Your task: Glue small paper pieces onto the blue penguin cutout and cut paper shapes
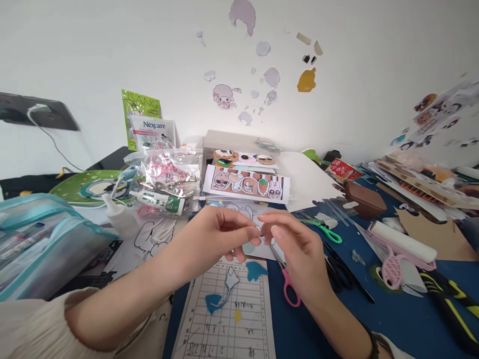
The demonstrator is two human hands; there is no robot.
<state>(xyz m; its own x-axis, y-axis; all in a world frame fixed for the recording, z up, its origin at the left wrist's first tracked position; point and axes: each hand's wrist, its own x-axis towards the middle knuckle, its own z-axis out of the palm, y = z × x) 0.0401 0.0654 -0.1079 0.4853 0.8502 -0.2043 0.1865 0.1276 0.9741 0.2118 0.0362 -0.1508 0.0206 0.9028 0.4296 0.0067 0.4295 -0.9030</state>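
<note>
Above the desk my left hand (224, 232) and my right hand (297, 249) meet, fingertips almost touching. Thumb and forefinger of the left are pinched together. The fingers of the right curl in towards them. Whatever sits between the fingertips is too small or hidden to name. Below lies a printed form sheet (209, 334) with handwriting, bearing a blue paper cutout (256, 270), a white pointed cutout with a curved tail (231, 279), another blue piece (213, 303) and a small yellow piece (238, 314). Pink-handled scissors (290, 289) lie partly under my right hand.
Green-handled scissors (329, 233), a pink lint roller (404, 244) and yellow-black pliers (449, 309) lie right. Left stand a teal-edged pouch (45, 244), a white glue bottle (121, 219) and a clear bag (168, 174). A sticker strip (247, 184) leans behind the hands.
</note>
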